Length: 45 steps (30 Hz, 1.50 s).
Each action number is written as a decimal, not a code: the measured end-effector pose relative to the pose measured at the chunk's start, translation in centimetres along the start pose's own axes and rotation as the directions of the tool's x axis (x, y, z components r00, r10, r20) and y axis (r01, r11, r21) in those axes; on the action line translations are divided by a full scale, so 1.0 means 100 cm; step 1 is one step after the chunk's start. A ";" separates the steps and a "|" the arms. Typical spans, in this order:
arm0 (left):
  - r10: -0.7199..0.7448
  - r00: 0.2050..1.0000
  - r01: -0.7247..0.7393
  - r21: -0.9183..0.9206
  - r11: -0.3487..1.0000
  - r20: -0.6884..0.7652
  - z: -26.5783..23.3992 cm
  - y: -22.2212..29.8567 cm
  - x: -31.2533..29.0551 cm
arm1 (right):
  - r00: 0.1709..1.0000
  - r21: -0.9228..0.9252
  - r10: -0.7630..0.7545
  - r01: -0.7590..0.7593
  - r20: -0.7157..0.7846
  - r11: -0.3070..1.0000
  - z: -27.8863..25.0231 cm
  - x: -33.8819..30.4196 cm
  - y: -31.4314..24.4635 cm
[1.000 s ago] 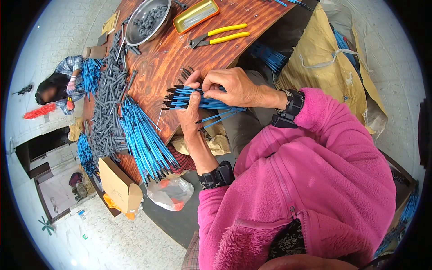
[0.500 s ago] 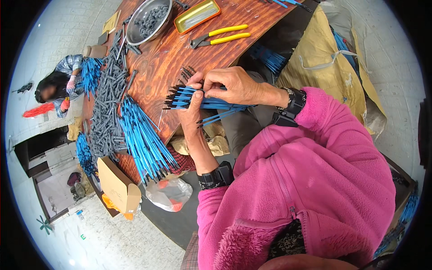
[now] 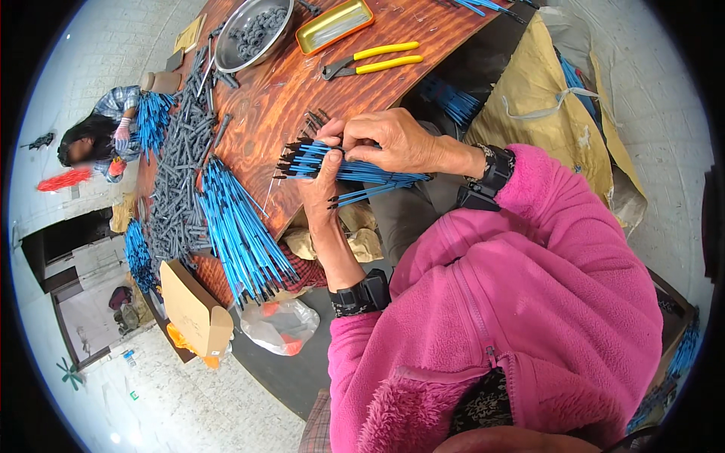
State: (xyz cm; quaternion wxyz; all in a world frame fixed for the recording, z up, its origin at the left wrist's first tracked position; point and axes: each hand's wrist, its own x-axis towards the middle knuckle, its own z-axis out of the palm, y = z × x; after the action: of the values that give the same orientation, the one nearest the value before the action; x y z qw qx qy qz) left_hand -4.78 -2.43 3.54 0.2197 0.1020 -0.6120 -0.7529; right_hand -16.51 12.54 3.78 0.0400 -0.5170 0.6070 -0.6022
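Note:
A bundle of thin blue rods with black tips point(image 3: 308, 158) lies across my left hand point(image 3: 323, 175), whose thumb presses on top while the fingers support it from beneath. Over the same bundle, my right hand point(image 3: 393, 141) is closed in a pinch, its fingertips right beside my left fingers. What exactly sits in that pinch is hidden by the fingers. A few rods point(image 3: 377, 192) stick out below at a slant. Just past the bundle, some dark-tipped pieces point(image 3: 316, 121) show at the table edge.
On the wooden table point(image 3: 310, 94) are yellow-handled pliers point(image 3: 374, 59), an orange-rimmed tin point(image 3: 334, 24), a metal bowl point(image 3: 253, 34) of grey pieces, a grey heap point(image 3: 181, 166) and a large blue rod pile point(image 3: 243, 230). A cardboard box point(image 3: 195, 309) stands near left. A co-worker point(image 3: 106, 136) sits far left.
My hands keep nearly the same grip on the bundle, with only a slight shift of the fingers. The whole view has moved a little. At far left, the co-worker's head and hand have shifted slightly.

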 end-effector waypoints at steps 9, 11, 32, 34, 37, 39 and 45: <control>-0.003 1.000 0.003 -0.009 1.000 0.020 -0.002 -0.001 -0.001 | 1.000 -0.059 0.008 -0.007 0.022 0.998 -0.003 0.000 -0.005; -0.018 1.000 0.018 -0.017 1.000 0.015 -0.002 -0.001 -0.001 | 1.000 -0.061 0.001 0.000 0.020 0.998 -0.002 0.000 -0.004; -0.001 1.000 0.001 -0.029 1.000 0.020 0.005 0.003 -0.003 | 0.999 -0.080 -0.039 0.039 -0.001 0.996 -0.002 0.000 -0.003; -0.003 1.000 0.003 -0.021 1.000 0.029 0.005 0.004 -0.003 | 1.000 -0.048 0.020 -0.019 0.020 0.999 -0.003 0.000 -0.005; 0.005 0.999 -0.004 -0.016 1.000 0.038 0.002 0.003 -0.002 | 0.999 -0.041 0.031 -0.029 0.034 0.999 -0.003 -0.001 -0.004; 0.018 0.999 -0.017 -0.014 1.000 0.051 0.000 0.001 -0.001 | 0.998 -0.038 0.036 -0.035 0.042 0.999 -0.002 0.000 -0.004; 0.018 0.999 -0.017 -0.034 0.999 0.034 0.000 -0.001 -0.001 | 0.998 -0.128 -0.056 0.058 0.017 0.990 0.000 0.002 -0.003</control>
State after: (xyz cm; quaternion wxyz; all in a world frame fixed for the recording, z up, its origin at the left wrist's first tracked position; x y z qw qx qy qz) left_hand -4.73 -2.34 3.48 0.2173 0.0800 -0.6038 -0.7627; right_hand -16.37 12.46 4.15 -0.0065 -0.5395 0.6293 -0.5593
